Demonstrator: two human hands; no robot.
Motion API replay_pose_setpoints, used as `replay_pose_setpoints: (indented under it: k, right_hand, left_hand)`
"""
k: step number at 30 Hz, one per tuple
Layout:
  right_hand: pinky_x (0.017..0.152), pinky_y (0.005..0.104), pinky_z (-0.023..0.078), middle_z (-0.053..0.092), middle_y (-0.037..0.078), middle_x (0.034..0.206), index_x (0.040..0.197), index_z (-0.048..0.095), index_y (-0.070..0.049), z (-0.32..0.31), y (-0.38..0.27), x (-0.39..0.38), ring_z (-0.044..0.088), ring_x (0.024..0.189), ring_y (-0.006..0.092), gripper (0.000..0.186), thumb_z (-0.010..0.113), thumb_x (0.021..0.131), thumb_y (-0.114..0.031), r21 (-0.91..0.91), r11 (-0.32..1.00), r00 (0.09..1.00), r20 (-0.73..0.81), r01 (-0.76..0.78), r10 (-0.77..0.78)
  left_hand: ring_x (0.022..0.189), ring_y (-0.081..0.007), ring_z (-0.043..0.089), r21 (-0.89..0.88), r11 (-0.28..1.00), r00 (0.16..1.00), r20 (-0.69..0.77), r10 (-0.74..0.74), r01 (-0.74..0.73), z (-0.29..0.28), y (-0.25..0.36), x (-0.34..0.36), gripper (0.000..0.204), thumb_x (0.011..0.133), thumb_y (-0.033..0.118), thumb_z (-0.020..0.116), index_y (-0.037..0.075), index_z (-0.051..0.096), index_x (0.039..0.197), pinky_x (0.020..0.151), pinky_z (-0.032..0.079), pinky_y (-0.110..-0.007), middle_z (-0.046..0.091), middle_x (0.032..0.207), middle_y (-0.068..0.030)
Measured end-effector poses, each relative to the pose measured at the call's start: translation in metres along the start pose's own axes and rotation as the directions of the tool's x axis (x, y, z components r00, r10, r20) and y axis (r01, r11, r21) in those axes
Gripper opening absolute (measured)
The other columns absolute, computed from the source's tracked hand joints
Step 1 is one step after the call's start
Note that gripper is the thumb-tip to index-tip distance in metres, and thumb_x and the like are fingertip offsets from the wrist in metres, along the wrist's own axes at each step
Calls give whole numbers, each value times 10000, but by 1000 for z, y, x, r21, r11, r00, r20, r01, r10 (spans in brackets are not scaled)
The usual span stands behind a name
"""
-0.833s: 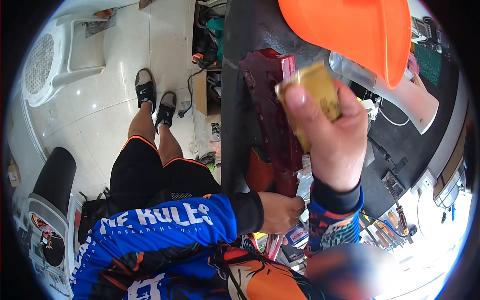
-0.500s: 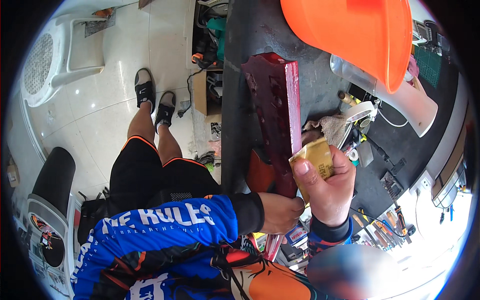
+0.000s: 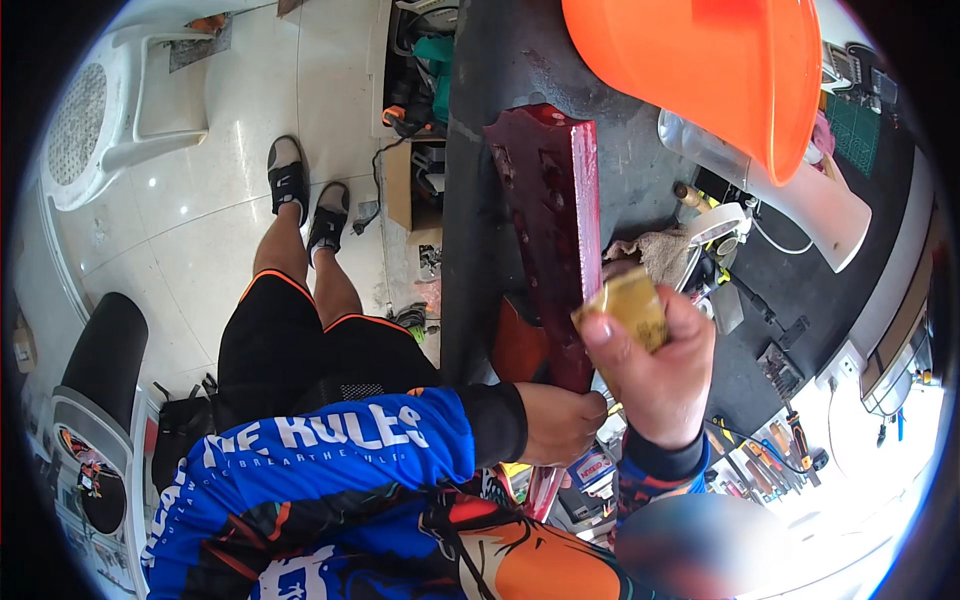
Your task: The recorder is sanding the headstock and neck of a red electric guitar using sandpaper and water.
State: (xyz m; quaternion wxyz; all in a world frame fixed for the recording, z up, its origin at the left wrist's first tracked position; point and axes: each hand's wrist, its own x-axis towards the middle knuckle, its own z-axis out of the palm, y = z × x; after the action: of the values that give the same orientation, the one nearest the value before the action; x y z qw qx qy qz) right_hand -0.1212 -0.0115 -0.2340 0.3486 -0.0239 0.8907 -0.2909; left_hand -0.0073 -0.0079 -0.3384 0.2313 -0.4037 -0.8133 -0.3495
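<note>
A glossy dark red guitar neck (image 3: 548, 230) lies lengthwise along the bench, its broad headstock at the far end and a paler pinkish edge facing right. My left hand (image 3: 560, 425) is closed round its near part, fingers wrapped and partly hidden. In my right hand (image 3: 660, 365), thumb and fingers pinch a folded yellow piece of sandpaper (image 3: 632, 308) by the neck's right edge. Motion blurs this hand slightly, and I cannot tell whether the paper touches the edge.
An orange plastic basin (image 3: 710, 70) stands at the far right of the dark bench (image 3: 480, 200). Beside it are a clear plastic bottle (image 3: 700, 145), a brown rag (image 3: 655, 255) and a white tape roll (image 3: 716, 224). Several hand tools (image 3: 765, 455) lie at right. A white chair (image 3: 125, 110) stands on the floor.
My right hand and the sandpaper have shifted slightly, the paper's lower left corner moving up and left along the neck's edge. My left hand keeps its hold in the same place.
</note>
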Motion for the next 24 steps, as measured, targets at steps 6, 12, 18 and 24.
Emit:
replay_pose_setpoints:
  k: [6,12,18,24]
  right_hand:
    - [535,209,431,644,-31,676,824,695,-15,9,-8,17,531,614,10,258,848,833,-222,-55,995,995,-37,89,-91]
    - [533,204,419,641,-38,679,824,695,-18,17,-22,44,526,619,9,284,855,828,-253,106,968,973,21,226,-230]
    - [555,219,444,652,-35,703,852,708,-19,5,3,-5,532,631,13,254,858,821,-221,46,998,999,-19,38,-37]
    - [637,218,467,672,-25,789,963,705,-10,15,-13,38,573,702,31,331,847,834,-280,49,989,990,5,138,-139]
  left_hand:
    - [911,-157,630,-18,1000,1000,-23,-11,11,1,0,-2,167,842,255,603,155,735,829,868,387,-339,682,847,54]
    - [900,-156,629,-32,999,996,-73,-46,44,4,2,-2,155,829,238,597,162,729,805,870,384,-339,677,824,58]
    - [1041,-205,627,-66,997,995,87,39,-33,4,3,1,241,863,252,559,98,711,970,957,426,-425,686,986,-12]
    - [1026,-209,629,-87,996,998,60,3,2,5,4,-1,238,862,260,559,99,718,937,966,424,-430,679,942,-8]
